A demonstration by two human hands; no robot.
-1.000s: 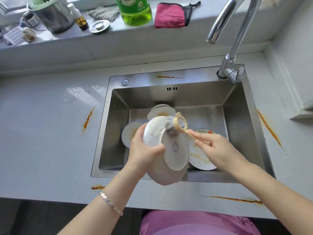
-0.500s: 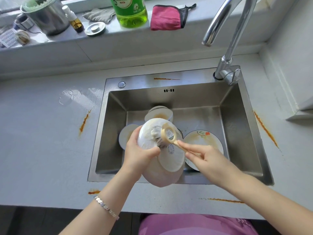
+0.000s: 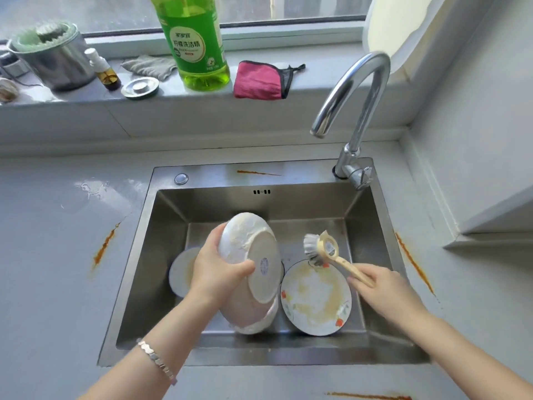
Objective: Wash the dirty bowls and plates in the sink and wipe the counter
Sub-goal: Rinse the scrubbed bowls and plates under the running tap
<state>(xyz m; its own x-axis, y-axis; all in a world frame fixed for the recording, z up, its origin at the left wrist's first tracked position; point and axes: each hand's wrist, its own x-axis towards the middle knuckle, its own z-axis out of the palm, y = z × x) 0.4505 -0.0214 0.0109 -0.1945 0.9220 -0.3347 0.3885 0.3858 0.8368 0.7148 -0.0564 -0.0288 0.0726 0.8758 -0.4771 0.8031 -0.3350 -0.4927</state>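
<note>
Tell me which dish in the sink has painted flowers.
The round white plate lying flat on the right, by the wooden dish brush; the others show no flowers.

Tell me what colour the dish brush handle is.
The brush handle is light beige wood; head view.

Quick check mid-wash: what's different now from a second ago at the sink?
The right hand has swung the brush off the underside of the bowl and away to the right; its bristles are now above the far rim of the flowered plate. Unchanged: the left hand grips the tilted bowl, the right hand holds the brush handle, and the plate lies in the sink.
</note>
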